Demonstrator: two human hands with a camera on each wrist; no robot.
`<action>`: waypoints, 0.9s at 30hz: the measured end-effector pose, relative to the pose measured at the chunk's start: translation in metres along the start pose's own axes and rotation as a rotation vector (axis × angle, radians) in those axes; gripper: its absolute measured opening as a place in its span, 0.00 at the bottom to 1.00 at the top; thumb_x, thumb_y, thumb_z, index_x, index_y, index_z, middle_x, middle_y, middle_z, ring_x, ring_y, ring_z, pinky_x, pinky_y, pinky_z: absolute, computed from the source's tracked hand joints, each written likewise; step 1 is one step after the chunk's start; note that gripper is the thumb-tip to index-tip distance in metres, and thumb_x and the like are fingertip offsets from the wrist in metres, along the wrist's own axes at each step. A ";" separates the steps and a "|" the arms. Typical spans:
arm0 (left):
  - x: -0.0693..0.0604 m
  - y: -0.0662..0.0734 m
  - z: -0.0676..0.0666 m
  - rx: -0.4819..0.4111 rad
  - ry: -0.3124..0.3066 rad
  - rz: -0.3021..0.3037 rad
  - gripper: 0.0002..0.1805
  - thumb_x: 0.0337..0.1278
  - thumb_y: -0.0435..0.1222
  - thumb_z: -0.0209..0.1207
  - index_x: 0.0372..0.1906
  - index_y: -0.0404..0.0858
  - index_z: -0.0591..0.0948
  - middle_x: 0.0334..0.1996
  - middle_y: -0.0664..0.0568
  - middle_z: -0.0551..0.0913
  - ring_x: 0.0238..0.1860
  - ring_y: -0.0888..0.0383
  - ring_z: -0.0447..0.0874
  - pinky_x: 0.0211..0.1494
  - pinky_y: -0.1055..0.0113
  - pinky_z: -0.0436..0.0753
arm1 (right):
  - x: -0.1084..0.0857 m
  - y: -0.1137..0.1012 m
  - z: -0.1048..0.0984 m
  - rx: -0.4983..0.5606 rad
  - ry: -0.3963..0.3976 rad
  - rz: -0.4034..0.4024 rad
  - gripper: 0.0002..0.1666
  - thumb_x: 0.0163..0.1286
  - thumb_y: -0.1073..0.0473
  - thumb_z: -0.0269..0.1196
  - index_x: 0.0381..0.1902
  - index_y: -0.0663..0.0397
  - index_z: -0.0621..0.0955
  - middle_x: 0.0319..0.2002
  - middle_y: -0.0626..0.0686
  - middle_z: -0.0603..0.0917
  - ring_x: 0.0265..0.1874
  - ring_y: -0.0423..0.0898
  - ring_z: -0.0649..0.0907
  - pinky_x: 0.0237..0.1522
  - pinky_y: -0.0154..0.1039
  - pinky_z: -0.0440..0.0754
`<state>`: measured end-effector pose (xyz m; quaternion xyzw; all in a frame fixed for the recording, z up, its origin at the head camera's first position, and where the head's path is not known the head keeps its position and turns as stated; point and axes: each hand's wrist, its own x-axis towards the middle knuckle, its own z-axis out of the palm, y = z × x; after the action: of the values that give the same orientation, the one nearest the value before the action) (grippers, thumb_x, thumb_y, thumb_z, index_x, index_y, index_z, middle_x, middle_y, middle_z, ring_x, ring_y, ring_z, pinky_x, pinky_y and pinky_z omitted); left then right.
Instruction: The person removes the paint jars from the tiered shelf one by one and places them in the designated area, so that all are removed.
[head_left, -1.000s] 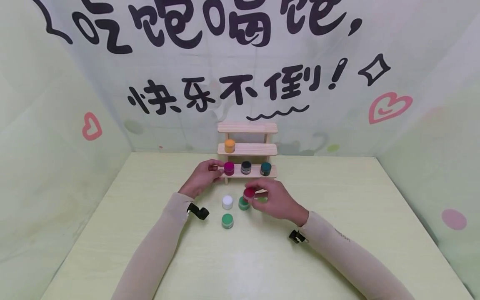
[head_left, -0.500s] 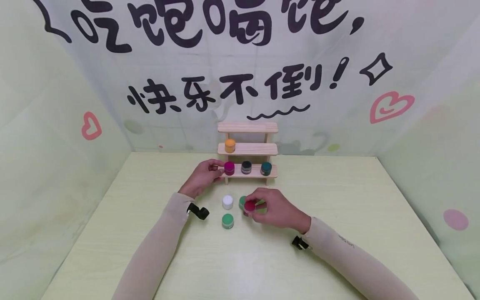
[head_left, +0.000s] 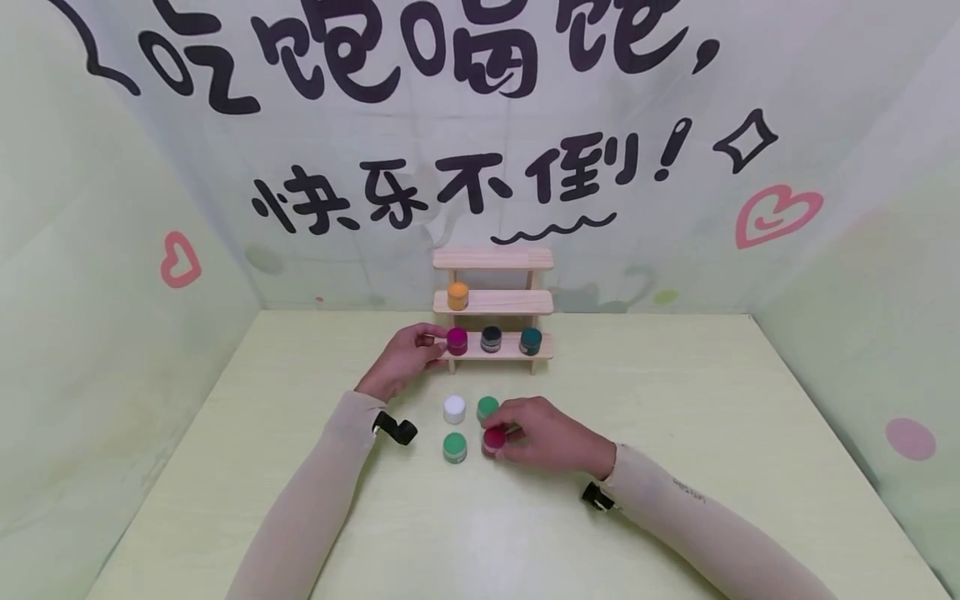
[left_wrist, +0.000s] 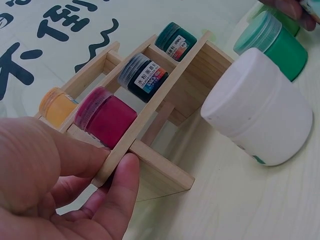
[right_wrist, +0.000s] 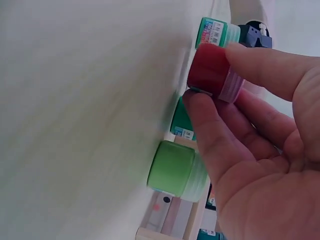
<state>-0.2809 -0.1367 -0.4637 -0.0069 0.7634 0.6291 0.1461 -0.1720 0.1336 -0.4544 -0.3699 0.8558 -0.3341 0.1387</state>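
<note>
Head view: the right hand (head_left: 547, 435) pinches the red jar (head_left: 492, 441), the left hand (head_left: 401, 362) the rack (head_left: 510, 302).

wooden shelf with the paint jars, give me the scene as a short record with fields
left hand: pinches the wooden shelf at the left end of its bottom tier
right hand: holds the red jar
middle tier: orange jar
bottom tier, left to right: magenta jar, dark jar, teal jar
table: white jar, near green jar, far green jar, light green jar
</note>
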 end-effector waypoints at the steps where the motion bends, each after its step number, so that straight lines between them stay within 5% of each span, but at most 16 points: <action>1: 0.000 -0.001 0.000 -0.003 0.000 0.002 0.14 0.77 0.31 0.59 0.62 0.35 0.80 0.46 0.46 0.71 0.47 0.53 0.77 0.62 0.59 0.90 | 0.000 0.000 0.001 -0.018 0.000 -0.006 0.16 0.70 0.57 0.74 0.55 0.51 0.89 0.46 0.43 0.87 0.45 0.36 0.85 0.51 0.30 0.90; 14: 0.001 -0.002 0.000 0.002 -0.010 0.003 0.13 0.76 0.31 0.59 0.60 0.37 0.80 0.47 0.45 0.73 0.47 0.52 0.80 0.58 0.63 0.91 | 0.000 -0.005 0.002 -0.081 -0.008 0.011 0.19 0.68 0.59 0.75 0.56 0.54 0.88 0.48 0.45 0.88 0.45 0.37 0.85 0.49 0.30 0.89; 27: 0.000 -0.001 0.000 0.016 -0.010 -0.007 0.14 0.77 0.32 0.60 0.61 0.38 0.80 0.47 0.44 0.75 0.47 0.52 0.81 0.59 0.62 0.91 | -0.001 -0.010 -0.010 0.017 0.045 0.021 0.22 0.69 0.58 0.74 0.58 0.59 0.87 0.53 0.51 0.90 0.49 0.44 0.89 0.54 0.36 0.91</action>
<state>-0.2807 -0.1371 -0.4646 -0.0053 0.7677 0.6224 0.1523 -0.1708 0.1337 -0.4402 -0.3520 0.8596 -0.3483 0.1260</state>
